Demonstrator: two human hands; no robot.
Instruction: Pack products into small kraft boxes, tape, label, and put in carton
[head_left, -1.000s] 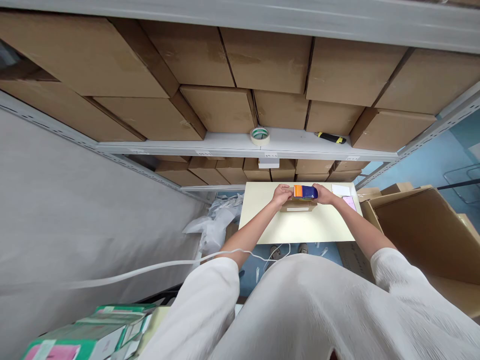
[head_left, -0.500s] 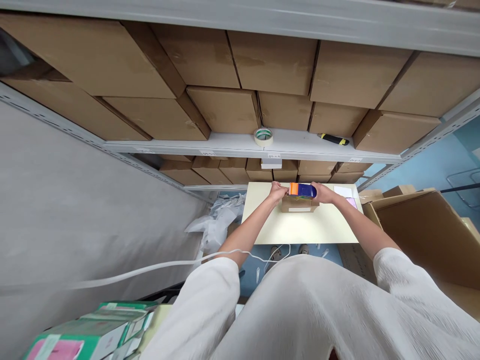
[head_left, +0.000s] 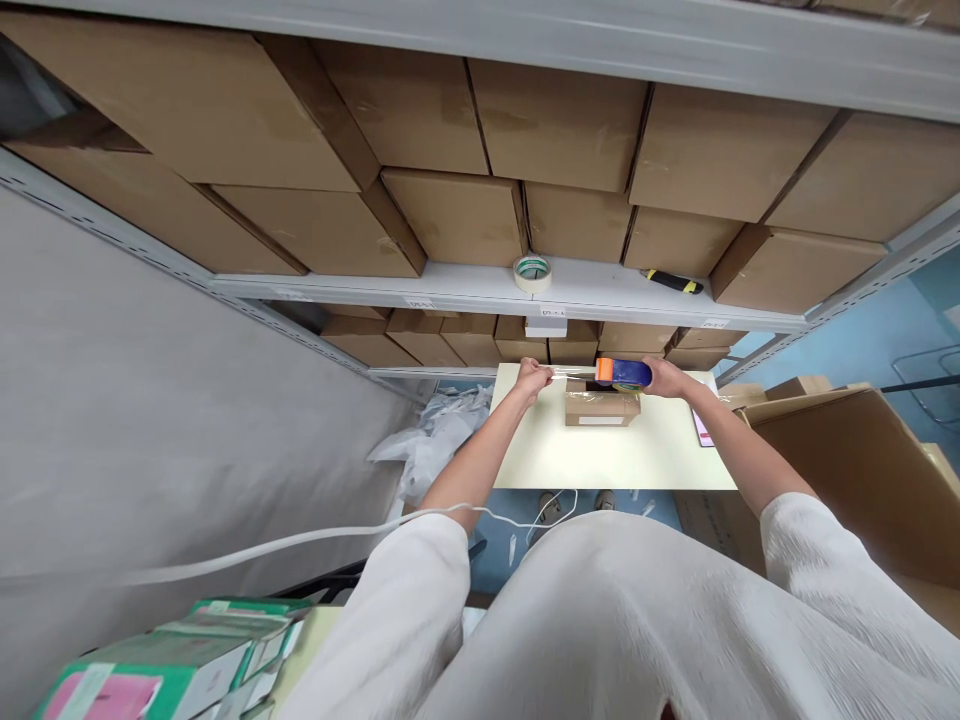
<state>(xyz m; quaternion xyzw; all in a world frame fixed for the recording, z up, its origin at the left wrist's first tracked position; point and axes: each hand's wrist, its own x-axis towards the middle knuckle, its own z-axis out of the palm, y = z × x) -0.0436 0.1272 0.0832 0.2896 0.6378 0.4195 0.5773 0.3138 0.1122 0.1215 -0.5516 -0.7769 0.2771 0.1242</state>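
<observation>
My right hand [head_left: 664, 378] is closed round a blue and orange tape dispenser [head_left: 628, 373], held just above a small cardboard box [head_left: 592, 408]. To the left, my left hand [head_left: 534, 380] pinches the free end of a clear strip of packing tape [head_left: 570, 372], which stretches across from the dispenser. The box rests on a pale yellow table [head_left: 540, 450], with a white label on the side facing me and shiny tape along its upper edge. Part of the box top is hidden behind the dispenser.
A masking tape roll [head_left: 532, 273] and a yellow-black utility knife [head_left: 673, 281] lie on the shelf ahead, among stacked cartons [head_left: 559, 125]. A phone [head_left: 703, 428] lies at the table's right. A large open carton [head_left: 847, 470] stands right; a white cable [head_left: 300, 543] crosses at left.
My hands have moved apart, the left hand leftward and the dispenser rightward. A length of clear tape now spans between them, and more of the box top shows.
</observation>
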